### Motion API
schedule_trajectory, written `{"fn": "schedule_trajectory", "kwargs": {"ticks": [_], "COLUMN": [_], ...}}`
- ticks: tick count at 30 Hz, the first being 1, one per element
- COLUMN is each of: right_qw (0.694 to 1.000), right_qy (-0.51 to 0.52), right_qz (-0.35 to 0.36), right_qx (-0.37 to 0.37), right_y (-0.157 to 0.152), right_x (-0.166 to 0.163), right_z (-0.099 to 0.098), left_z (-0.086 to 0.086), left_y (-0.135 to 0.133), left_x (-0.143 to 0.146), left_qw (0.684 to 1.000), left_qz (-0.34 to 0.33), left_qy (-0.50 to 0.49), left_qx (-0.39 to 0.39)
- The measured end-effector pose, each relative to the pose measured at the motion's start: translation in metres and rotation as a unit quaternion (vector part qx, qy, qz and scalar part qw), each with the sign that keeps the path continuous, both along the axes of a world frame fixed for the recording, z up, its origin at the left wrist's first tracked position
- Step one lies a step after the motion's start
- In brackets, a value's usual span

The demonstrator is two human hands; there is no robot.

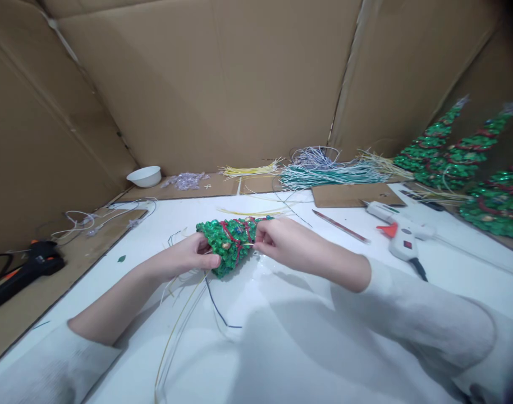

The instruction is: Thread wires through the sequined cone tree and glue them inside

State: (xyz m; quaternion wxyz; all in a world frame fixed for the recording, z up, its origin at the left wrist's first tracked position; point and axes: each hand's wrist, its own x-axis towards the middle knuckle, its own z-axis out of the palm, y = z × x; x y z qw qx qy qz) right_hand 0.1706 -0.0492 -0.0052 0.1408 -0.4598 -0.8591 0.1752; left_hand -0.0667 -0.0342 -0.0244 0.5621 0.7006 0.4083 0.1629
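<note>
A small green artificial Christmas tree (pixel 227 247) with red garland lies on its side over the white tabletop. My left hand (pixel 193 255) grips its wide end, thumb outside and the other fingers hidden at the base. At the tree's side, my right hand (pixel 277 241) is closed in a pinch on a thin yellow wire (pixel 248 244) that sticks out from the branches. From the base trail a long yellow wire (pixel 172 331) and a dark blue wire (pixel 216 308), which bends on the table.
A white glue gun (pixel 403 230) and a pencil (pixel 340 226) lie at the right. Wire bundles (pixel 332 174) and a white bowl (pixel 145 177) line the back. Finished-looking trees (pixel 429 148) stand far right; a black tool (pixel 24 272) lies left. Cardboard walls (pixel 214 78) enclose the table.
</note>
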Motion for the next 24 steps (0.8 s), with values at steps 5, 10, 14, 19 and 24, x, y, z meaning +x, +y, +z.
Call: {"fn": "schedule_trajectory", "kwargs": {"ticks": [5, 10, 14, 19, 24], "right_qw": [0.999, 0.998, 0.999, 0.999, 0.994], "right_qy": [0.019, 0.053, 0.035, 0.04, 0.064], "right_qz": [0.029, 0.037, 0.003, 0.01, 0.026], "right_qx": [-0.036, 0.014, 0.029, 0.01, 0.082], "right_y": [0.007, 0.004, 0.002, 0.006, 0.006], "right_x": [0.009, 0.0, -0.003, 0.003, 0.0], "right_z": [0.004, -0.007, -0.009, -0.006, -0.009], "left_z": [-0.002, -0.006, -0.008, -0.01, -0.01], "left_y": [0.001, 0.0, 0.0, 0.0, 0.0], "left_x": [-0.001, -0.002, -0.001, -0.001, -0.002], "left_qw": [1.0, 0.999, 0.999, 0.999, 0.998], "left_qz": [0.006, 0.007, 0.015, 0.026, 0.019], "left_qy": [-0.002, -0.039, -0.043, -0.037, -0.052], "left_qx": [-0.009, -0.029, -0.028, -0.027, -0.04]}}
